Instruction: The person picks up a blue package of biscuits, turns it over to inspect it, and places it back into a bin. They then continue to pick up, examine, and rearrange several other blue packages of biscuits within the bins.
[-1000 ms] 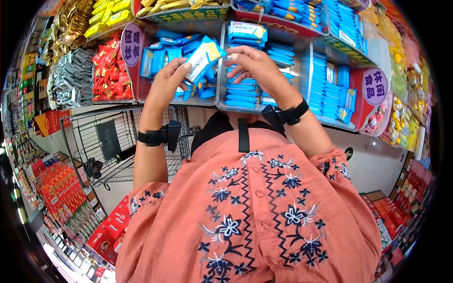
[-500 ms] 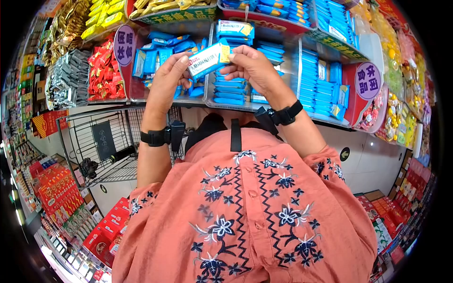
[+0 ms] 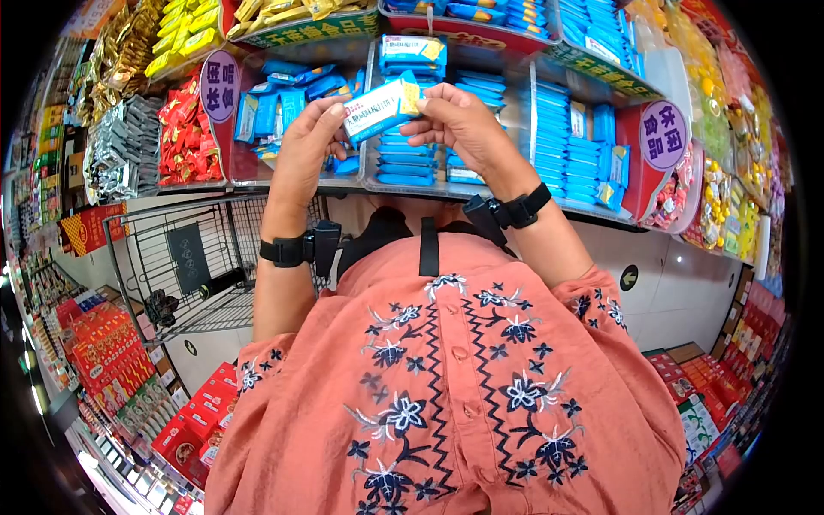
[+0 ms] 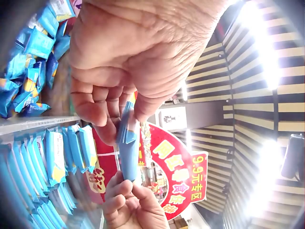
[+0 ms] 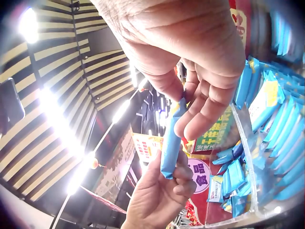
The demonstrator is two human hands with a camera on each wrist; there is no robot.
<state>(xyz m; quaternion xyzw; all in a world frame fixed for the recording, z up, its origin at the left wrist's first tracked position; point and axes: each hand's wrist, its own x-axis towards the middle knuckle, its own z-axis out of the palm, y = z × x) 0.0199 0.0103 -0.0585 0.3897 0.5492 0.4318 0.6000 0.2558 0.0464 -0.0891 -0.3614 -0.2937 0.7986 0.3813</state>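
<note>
Both hands hold one blue and white snack packet (image 3: 378, 113) with a yellow corner, its printed face turned up toward the head camera. The left hand (image 3: 307, 137) pinches its left end between thumb and fingers. At the yellow right end, the right hand (image 3: 463, 123) grips with thumb and curled fingers. From the left wrist view the packet (image 4: 128, 157) appears edge-on, stretched between the two hands. The right wrist view shows the same packet (image 5: 170, 145) from its blue side. Behind it, clear bins of like blue packets (image 3: 403, 163) line the display.
Red-wrapped sweets (image 3: 184, 137) and silver packets (image 3: 124, 150) fill bins on the left. A wire shopping cart (image 3: 193, 257) stands below the left forearm. Purple round signs (image 3: 663, 136) mark the bin ends. Red boxes (image 3: 193, 429) are stacked at lower left.
A second ago only the left hand held the packet, tilted, with the right hand beside it. The right hand has since taken its right end, and the packet lies more level.
</note>
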